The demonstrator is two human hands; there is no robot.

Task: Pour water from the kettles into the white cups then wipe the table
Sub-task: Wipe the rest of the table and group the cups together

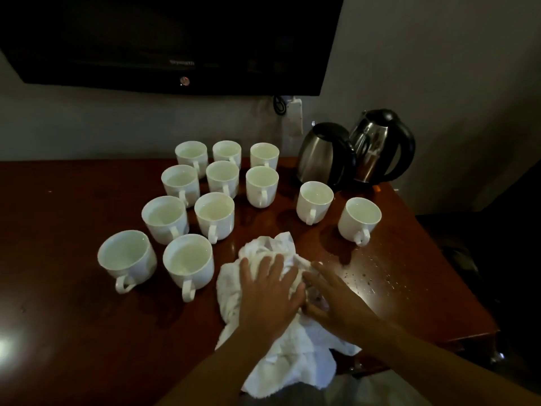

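Here, in the head view, the left grip (270, 291) and right grip (332, 300) lie side by side, fingers spread flat, pressing a crumpled white towel (272, 361) onto the wooden surface (73, 317). Most white cups (214, 215) stand beyond and left of the left grip. Two kettles (325, 153) stand well beyond the right grip, and water droplets (366, 284) lie just right of it.

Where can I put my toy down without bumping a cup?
Best: the bare table left of the clustered cups, and in front of them, left of the towel. A narrow gap runs between the cluster and the two right cups. The right front has droplets. Kettles crowd the back right corner.
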